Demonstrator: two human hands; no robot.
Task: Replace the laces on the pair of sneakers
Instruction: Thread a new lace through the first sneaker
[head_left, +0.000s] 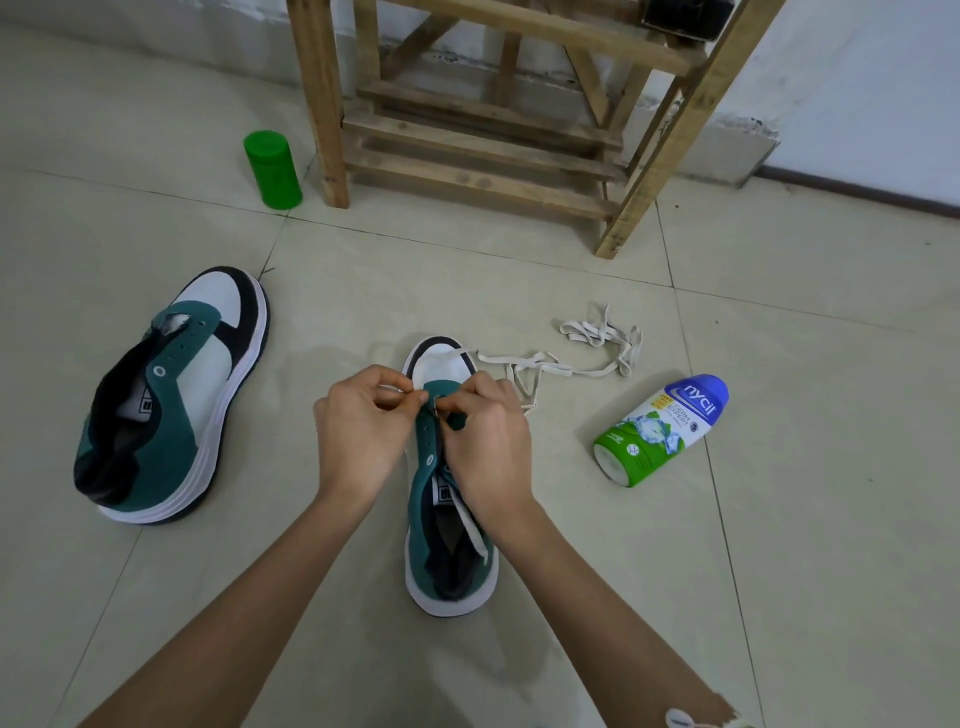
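While the person works on the floor, the head view looks down on one sneaker (448, 525) standing upright between both forearms. Its long axis runs straight away from them, toe towards the wooden rack (467, 130) and heel nearest the body. The left hand (358, 431) pinches the white lace (550, 368) between thumb and forefinger at the front eyelets. The right hand (488, 447) has its fingers curled tight on the green eyelet edge opposite (whether it also has lace, I cannot tell). From the toe the lace trails right into a loose tangle on the tiled floor (779, 545). The second sneaker (171, 400) sits well off to the left, toe pointing away and slightly right. A powder bottle (660, 431) lies on its side at right, and a green canister (272, 169) stands beside the rack's leg.
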